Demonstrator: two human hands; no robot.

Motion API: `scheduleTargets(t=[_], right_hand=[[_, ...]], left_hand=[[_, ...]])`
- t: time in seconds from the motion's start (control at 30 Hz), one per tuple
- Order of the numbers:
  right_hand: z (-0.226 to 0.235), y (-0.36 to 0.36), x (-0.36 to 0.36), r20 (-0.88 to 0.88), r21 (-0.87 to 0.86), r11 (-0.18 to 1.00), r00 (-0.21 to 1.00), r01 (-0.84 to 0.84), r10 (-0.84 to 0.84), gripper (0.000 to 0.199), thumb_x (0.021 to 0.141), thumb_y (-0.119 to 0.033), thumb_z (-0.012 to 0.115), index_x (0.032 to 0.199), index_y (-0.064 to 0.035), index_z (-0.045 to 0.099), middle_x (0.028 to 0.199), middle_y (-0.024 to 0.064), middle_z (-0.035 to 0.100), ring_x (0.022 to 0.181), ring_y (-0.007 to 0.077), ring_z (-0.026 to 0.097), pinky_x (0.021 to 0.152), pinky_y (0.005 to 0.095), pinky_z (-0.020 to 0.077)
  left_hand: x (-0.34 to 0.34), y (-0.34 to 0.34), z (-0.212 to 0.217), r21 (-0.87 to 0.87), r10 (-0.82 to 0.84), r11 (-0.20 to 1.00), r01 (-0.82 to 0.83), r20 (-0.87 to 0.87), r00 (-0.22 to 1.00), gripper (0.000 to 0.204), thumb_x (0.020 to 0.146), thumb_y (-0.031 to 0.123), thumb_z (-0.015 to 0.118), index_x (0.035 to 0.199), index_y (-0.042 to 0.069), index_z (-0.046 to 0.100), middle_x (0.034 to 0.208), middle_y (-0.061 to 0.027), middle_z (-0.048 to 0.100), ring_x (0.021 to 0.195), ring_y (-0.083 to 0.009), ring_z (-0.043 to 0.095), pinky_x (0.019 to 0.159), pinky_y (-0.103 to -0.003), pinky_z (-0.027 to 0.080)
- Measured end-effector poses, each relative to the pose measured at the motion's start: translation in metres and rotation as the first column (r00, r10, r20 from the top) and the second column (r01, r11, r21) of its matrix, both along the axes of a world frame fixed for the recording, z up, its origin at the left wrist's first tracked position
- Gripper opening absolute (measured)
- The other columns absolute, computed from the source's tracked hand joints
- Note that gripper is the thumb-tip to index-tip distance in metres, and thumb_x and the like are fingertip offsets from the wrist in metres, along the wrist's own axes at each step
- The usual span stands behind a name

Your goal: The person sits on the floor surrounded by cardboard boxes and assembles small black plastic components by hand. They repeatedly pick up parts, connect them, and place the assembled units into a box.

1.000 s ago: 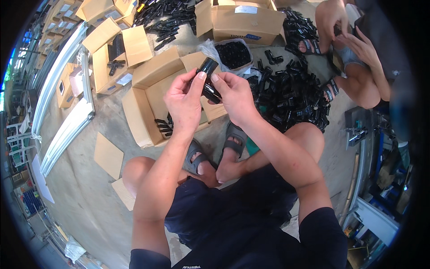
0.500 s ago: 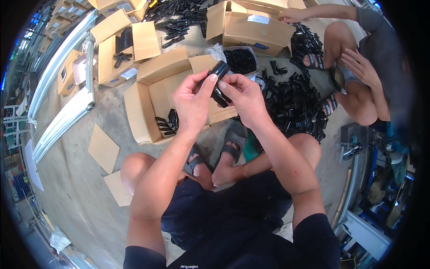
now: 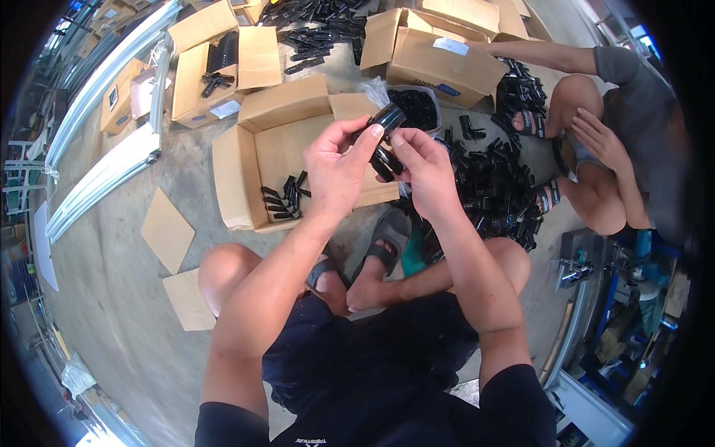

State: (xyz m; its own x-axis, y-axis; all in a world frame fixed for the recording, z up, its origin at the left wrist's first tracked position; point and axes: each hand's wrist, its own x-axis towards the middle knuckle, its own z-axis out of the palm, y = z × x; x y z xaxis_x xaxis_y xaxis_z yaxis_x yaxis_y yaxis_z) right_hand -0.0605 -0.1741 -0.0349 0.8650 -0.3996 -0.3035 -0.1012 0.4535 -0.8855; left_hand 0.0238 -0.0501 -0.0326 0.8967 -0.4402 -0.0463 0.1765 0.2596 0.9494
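Looks like mid-assembly: left hand (image 3: 337,167) and right hand (image 3: 421,173) both pinch a black plastic fitting (image 3: 386,138) (two pieces, I think) above the open cardboard box (image 3: 237,182). Next it needs squeezing together, then dropping at 7 o'clock with the finished ones (image 3: 285,198).

Black plastic fitting (image 3: 386,140), apparently tubular, tilted, held above open carton.

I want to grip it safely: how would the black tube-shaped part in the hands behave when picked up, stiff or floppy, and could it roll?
The black part probably is stiff: it keeps its shape between the left hand and right hand. It seems light, held by fingertips only. Its round body might roll on the concrete floor.
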Motion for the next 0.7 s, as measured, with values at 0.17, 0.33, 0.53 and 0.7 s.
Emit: scheduleTargets(t=[0.17, 0.33, 0.53, 0.7], right_hand=[[-0.0020, 0.0008, 0.0012, 0.026, 0.061, 0.998, 1.000, -0.018, 0.016, 0.021, 0.106, -0.021, 0.058, 0.110, -0.0010, 0.063, 0.097, 0.0047, 0.068, 0.083, 0.0127, 0.068, 0.072, 0.0362, 0.0642], [0.0004, 0.0040, 0.0006, 0.049, 0.007, 1.000, 0.999, 0.009, -0.010, 0.020, 0.105, -0.022, 0.062, 0.108, -0.0018, 0.064, 0.094, 0.0039, 0.069, 0.081, 0.0107, 0.067, 0.069, 0.0311, 0.0612], [0.0011, -0.0016, 0.0008, 0.038, -0.028, 0.999, 0.998, 0.042, -0.041, 0.016, 0.100, -0.017, 0.068, 0.108, -0.0031, 0.065, 0.086, 0.0007, 0.068, 0.073, 0.0062, 0.061, 0.063, 0.0231, 0.0485], [-0.0066, -0.0026, 0.0014, 0.049, 0.011, 1.000, 0.999, -0.006, 0.006, 0.016, 0.100, -0.016, 0.068, 0.107, -0.0023, 0.064, 0.085, 0.0012, 0.067, 0.073, 0.0073, 0.062, 0.062, 0.0231, 0.0470]], left_hand=[[-0.0006, 0.0006, 0.0019, 0.015, 0.004, 1.000, -0.004, -0.015, 1.000, 0.026, 0.095, 0.010, 0.075, 0.116, -0.006, 0.070, 0.100, -0.0061, 0.073, 0.088, -0.0064, 0.064, 0.078, -0.022, 0.052], [-0.0001, -0.0001, 0.0005, 0.008, -0.006, 1.000, 0.006, -0.024, 1.000, 0.026, 0.095, 0.009, 0.075, 0.116, -0.006, 0.070, 0.101, -0.0067, 0.073, 0.088, -0.0069, 0.064, 0.078, -0.022, 0.053], [0.0011, 0.0006, 0.0022, -0.010, -0.016, 1.000, 0.015, -0.083, 0.996, 0.024, 0.096, 0.007, 0.074, 0.116, -0.006, 0.070, 0.102, -0.0077, 0.073, 0.089, -0.0080, 0.065, 0.080, -0.023, 0.054], [-0.0005, -0.0005, 0.0043, -0.012, -0.036, 0.999, 0.036, -0.069, 0.997, 0.025, 0.096, 0.008, 0.074, 0.117, -0.006, 0.070, 0.102, -0.0077, 0.073, 0.089, -0.0080, 0.065, 0.079, -0.024, 0.055]])
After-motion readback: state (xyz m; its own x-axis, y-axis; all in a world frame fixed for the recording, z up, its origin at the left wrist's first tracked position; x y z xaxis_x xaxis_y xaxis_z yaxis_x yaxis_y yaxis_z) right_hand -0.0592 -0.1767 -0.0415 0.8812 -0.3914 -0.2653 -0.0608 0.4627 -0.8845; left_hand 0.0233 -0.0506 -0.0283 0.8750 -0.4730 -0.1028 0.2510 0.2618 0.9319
